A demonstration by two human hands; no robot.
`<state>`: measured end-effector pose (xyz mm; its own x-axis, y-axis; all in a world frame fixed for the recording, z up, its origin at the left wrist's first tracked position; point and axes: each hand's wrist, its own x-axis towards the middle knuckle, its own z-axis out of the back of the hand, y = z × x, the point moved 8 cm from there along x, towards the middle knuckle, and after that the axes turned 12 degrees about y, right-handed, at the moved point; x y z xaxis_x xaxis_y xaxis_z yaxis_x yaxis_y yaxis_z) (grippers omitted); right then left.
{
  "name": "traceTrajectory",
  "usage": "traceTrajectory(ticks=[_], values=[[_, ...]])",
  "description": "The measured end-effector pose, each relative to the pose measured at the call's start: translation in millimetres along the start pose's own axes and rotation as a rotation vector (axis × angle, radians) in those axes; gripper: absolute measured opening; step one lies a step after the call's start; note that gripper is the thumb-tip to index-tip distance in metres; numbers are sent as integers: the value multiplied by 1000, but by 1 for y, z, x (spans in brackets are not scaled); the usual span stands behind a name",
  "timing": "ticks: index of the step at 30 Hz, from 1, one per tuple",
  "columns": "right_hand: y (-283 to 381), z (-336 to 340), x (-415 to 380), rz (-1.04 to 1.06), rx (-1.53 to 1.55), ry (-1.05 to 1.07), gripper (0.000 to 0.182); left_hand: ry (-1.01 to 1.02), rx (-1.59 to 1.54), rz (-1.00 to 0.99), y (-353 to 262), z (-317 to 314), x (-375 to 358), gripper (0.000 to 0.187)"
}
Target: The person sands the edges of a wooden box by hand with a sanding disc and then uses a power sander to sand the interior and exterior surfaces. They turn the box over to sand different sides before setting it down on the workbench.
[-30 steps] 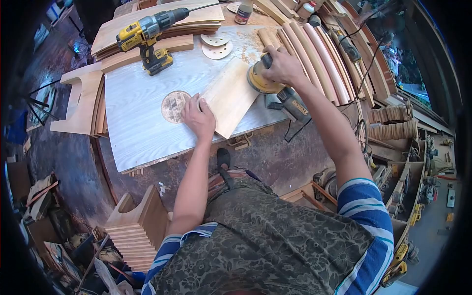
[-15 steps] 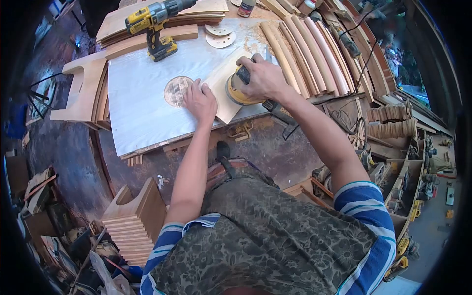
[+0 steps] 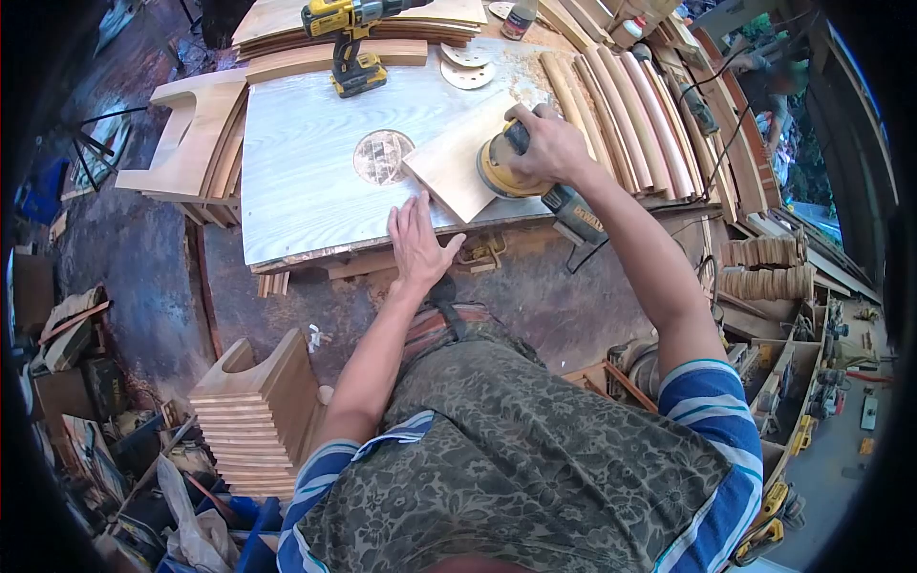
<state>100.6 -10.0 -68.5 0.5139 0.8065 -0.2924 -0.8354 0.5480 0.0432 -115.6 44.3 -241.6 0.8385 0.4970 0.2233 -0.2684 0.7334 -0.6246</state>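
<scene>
My right hand is wrapped over the top of a yellow and black DeWalt orbital sander. The sander sits on the right part of a pale wooden board, which lies at a slant near the front edge of the workbench. My left hand is off the board, at the bench's front edge just below the board's left corner. Its fingers are stretched out with the thumb spread, and nothing is in it. Left of the board, a round patterned inset shows in the bench's light top.
A yellow cordless drill and sanding discs lie at the back. Curved wooden strips line the right side; a cable crosses there. Stacked cut-out panels stand on the floor at left. Another person is at far right.
My left hand has come off the board and drawn back to the bench edge, fingers now straighter. My right hand stays on the sander. The view has shifted, moving the bench right and up.
</scene>
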Motion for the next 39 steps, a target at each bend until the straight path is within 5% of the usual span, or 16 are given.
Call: traceTrajectory(ticks=[14, 23, 39], values=[[57, -8, -16, 147, 0, -39, 62, -100, -172, -8, -7, -11, 7, 107], [52, -6, -22, 98, 4, -27, 61, -21, -169, 91, -6, -11, 16, 115], [60, -11, -20, 48, 46, -4, 69, 138, -179, 108, 0, -17, 17, 101]])
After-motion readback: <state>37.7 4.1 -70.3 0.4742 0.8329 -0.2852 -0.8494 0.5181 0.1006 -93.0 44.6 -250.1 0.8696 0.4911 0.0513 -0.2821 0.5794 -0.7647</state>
